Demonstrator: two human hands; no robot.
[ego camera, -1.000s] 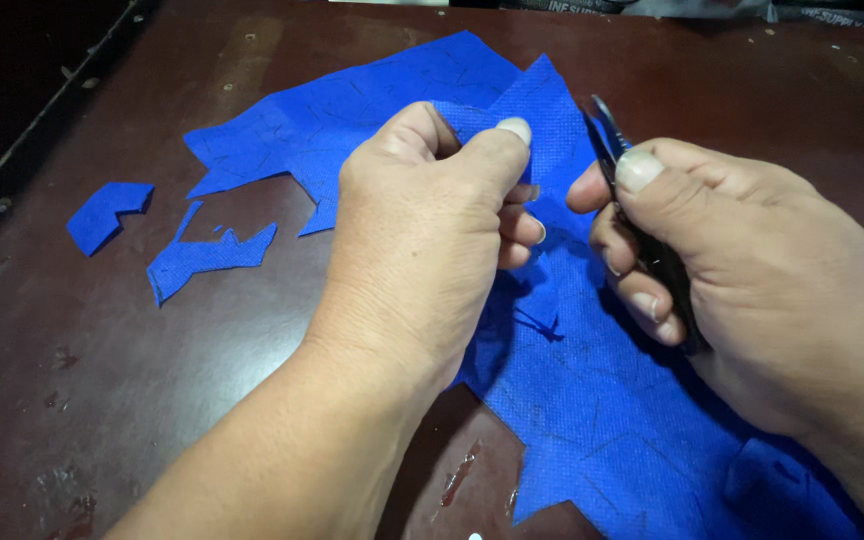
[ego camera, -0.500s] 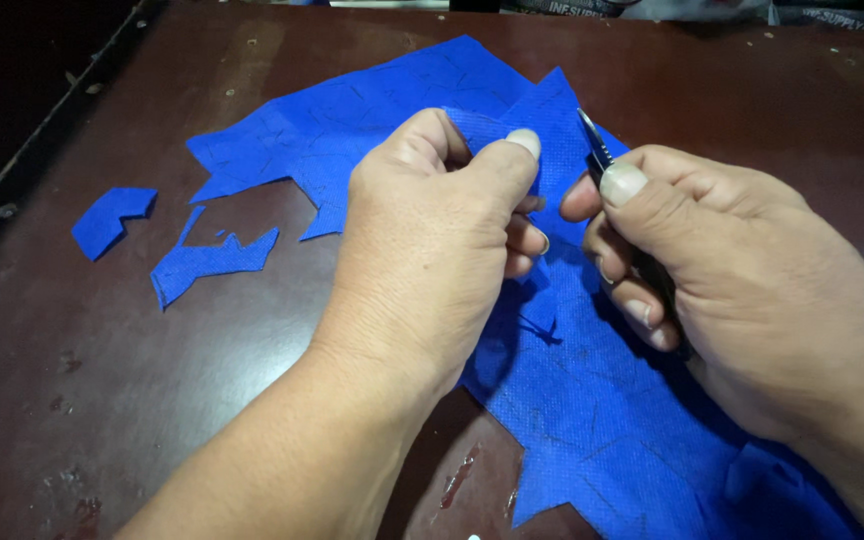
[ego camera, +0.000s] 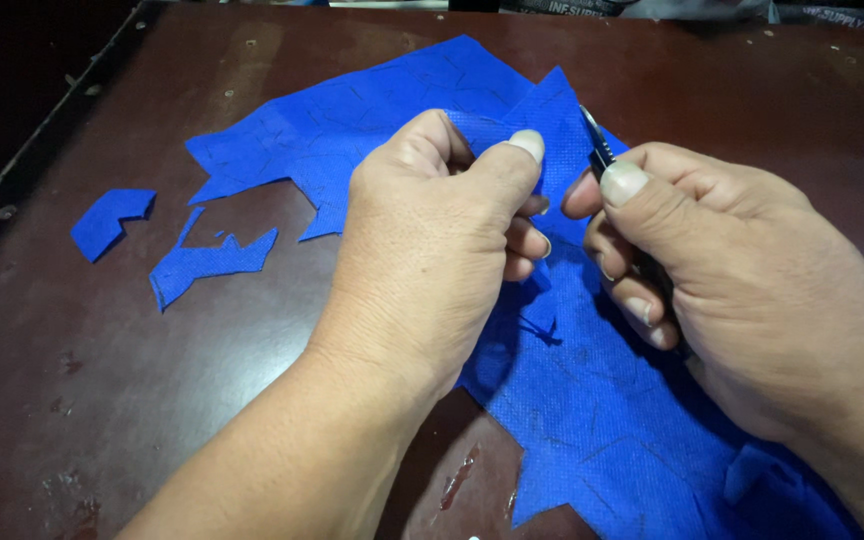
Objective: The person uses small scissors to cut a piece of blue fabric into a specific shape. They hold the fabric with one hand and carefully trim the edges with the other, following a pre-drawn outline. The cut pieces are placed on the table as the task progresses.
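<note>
A large sheet of blue fabric (ego camera: 592,420) with marked lines lies across the dark wooden table (ego camera: 102,400). My left hand (ego camera: 432,250) pinches a raised fold of this fabric between thumb and fingers. My right hand (ego camera: 712,270) grips a small pair of dark snips (ego camera: 597,145), whose metal tip pokes up beside the lifted fabric edge. The snips' handle is hidden inside my fist.
Two cut blue scraps lie to the left: a small angular piece (ego camera: 110,220) and a longer jagged one (ego camera: 207,262). The table's left edge (ego camera: 32,140) runs diagonally into darkness. A scratch (ego camera: 457,480) marks the wood near the front.
Both hands and the lifted fold have shifted slightly; the snips' tip sits a little closer to the fabric edge. Grips are unchanged.
</note>
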